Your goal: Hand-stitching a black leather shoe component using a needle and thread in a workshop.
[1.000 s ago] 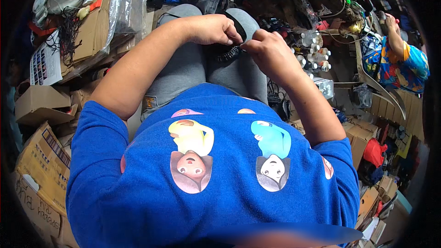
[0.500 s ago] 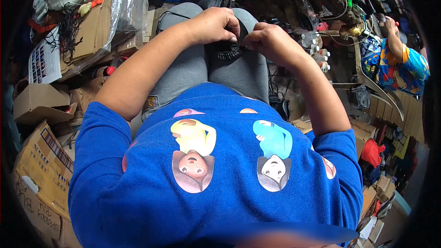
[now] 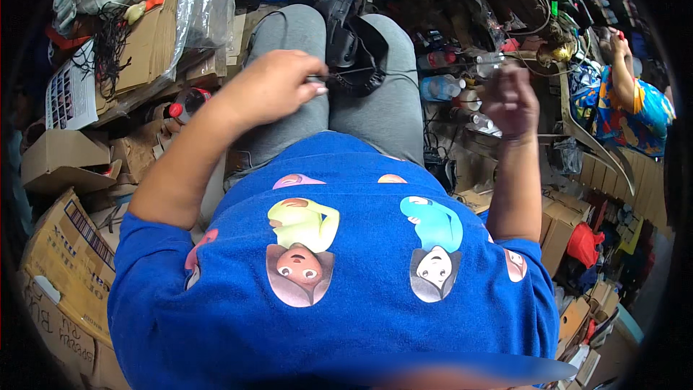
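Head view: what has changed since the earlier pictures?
In the picture, the left hand moved left and down, the right hand right and down; a thin dark thread now stretches between them. Grips are unclear. The black ridged piece stayed roughly in place.

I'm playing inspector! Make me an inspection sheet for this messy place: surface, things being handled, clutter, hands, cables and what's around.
Surface: the person's lap, in grey trousers.
Things being handled: a black curved piece between the thighs; a thin dark strand stretches across it toward the right.
Clutter: plastic bottles on the right; an open cardboard box on the left.
Left hand: over the left thigh, fingers bent; grip unclear.
Right hand: out to the right, fingers curled, blurred; grip unclear.
Cables: tangled dark cords on the left, kind unclear.
Surroundings: another person in a colourful shirt, far right.
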Tool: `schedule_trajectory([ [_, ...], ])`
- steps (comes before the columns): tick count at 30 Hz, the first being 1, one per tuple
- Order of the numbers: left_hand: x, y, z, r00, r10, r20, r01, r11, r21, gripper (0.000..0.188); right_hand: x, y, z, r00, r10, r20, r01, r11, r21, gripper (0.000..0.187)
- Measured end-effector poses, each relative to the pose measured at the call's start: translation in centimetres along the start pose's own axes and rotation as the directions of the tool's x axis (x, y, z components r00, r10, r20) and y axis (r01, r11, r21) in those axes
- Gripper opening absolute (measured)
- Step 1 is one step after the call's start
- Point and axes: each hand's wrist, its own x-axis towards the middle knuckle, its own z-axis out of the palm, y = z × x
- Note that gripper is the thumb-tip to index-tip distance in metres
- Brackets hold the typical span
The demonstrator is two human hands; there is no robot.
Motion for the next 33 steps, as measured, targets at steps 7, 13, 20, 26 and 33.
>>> schedule_trajectory([
  [7, 0.5, -1.1, -4.5, 0.937, -0.350, -0.026, 0.348, 0.917, 0.194, 0.030, -2.7, -4.4, 0.3, 0.989, 0.014, -0.145, -0.076, 0.899, -0.432, 0.063],
  [13, 4.9, 2.5, 0.2, 0.966, -0.168, -0.196, -0.205, -0.040, -0.978, 0.044, 1.1, 2.9, 0.1, 0.930, 0.073, -0.361, -0.324, -0.304, -0.896, 0.027],
  [20, 2.4, -4.2, -0.6, 0.972, -0.222, -0.077, -0.138, -0.276, -0.951, 0.043, -0.3, 6.8, -3.4, 0.978, -0.198, -0.070, -0.147, -0.408, -0.901, 0.034],
  [26, -0.5, -8.0, -6.0, 0.843, -0.518, -0.142, 0.213, 0.565, -0.797, 0.036, -2.0, 4.0, -7.9, 0.760, -0.144, -0.633, -0.350, 0.731, -0.586, 0.053],
  [33, 9.4, -6.1, -3.4, 0.937, -0.333, -0.103, 0.349, 0.896, 0.275, 0.059, 7.4, 3.4, 6.4, 0.990, -0.103, 0.097, 0.116, 0.203, -0.972, 0.038],
])
